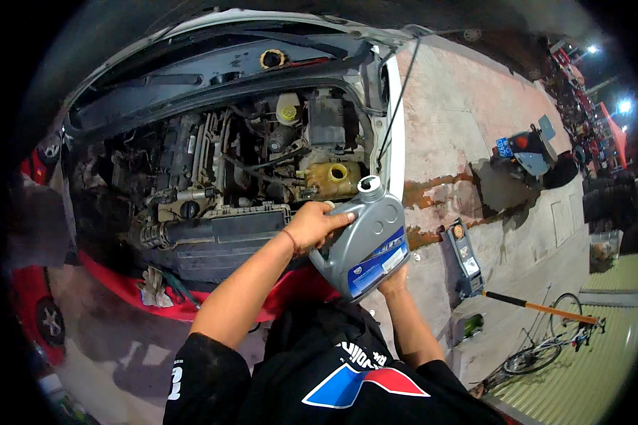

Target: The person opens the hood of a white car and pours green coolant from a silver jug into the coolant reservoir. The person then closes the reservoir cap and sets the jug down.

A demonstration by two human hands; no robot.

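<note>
A grey plastic jug (361, 230) with a blue label leans in front of me, its uncapped mouth pointing up and away. My left hand (312, 225) is closed round its handle side, thumb along the upper shoulder. Beneath the label my right hand (395, 278) grips the lower side, most of its fingers hidden behind the jug. Just beyond the jug's mouth is a yellowed translucent reservoir (322, 181) with an open round neck. No liquid shows leaving the jug.
An engine bay (213, 163) fills the left, under a raised hood held by a thin prop rod (403, 92). A round yellowish cap (271, 59) lies on the cowl. To the right are a floor jack (464, 258), wet stains (432, 191), a scooter (528, 150) and a bicycle (539, 354).
</note>
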